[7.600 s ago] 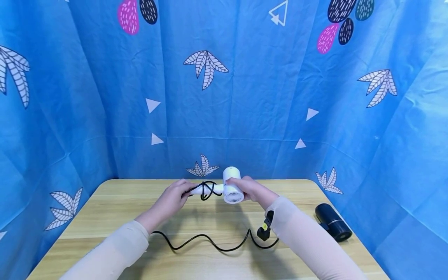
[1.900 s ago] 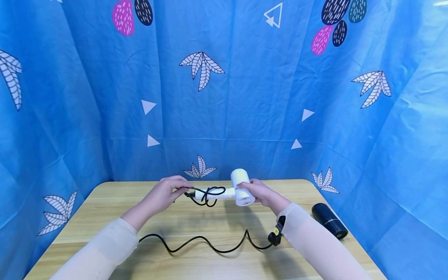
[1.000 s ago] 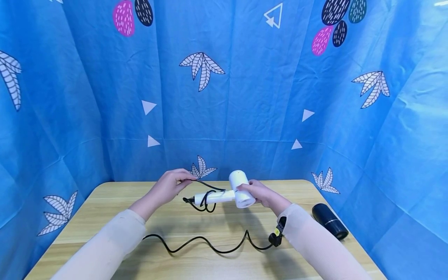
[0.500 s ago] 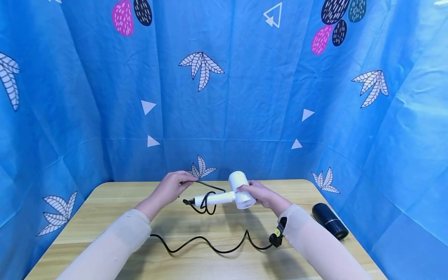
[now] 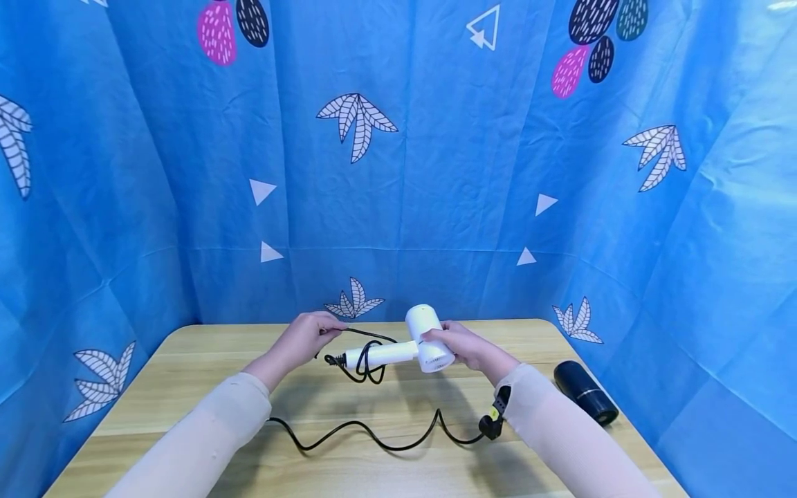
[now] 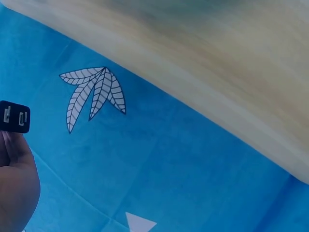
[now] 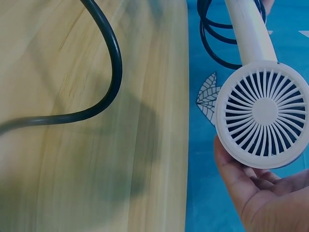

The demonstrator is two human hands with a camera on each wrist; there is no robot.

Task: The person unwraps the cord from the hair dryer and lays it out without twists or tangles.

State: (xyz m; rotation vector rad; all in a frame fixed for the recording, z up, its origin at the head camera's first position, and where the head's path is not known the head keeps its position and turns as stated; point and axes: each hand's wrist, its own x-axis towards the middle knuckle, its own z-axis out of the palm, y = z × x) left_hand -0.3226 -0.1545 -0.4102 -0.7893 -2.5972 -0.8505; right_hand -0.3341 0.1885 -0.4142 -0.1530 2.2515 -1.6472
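Note:
A white hair dryer (image 5: 386, 355) is held above the table, its handle pointing left and a black power cord (image 5: 367, 360) looped loosely round that handle. My right hand (image 5: 459, 341) grips the dryer's round head, thumb across its side; the vented end (image 7: 265, 112) faces the right wrist camera. My left hand (image 5: 305, 339) pinches the cord beyond the handle's end, and a stretch of it runs from the fingertips back to the dryer. In the left wrist view a black plug (image 6: 14, 117) with metal prongs shows at the fingers of that hand.
A black cylindrical object (image 5: 587, 392) lies near the right edge of the wooden table (image 5: 349, 470). Another black cable (image 5: 367, 430) winds across the tabletop between the two forearms, up to the right wrist. Blue patterned curtain (image 5: 398, 194) surrounds the back and sides.
The left hand has gone from the dryer's handle to the cord and drawn a length away from it. Over the last half second that hand dipped slightly. The right hand keeps its grip.

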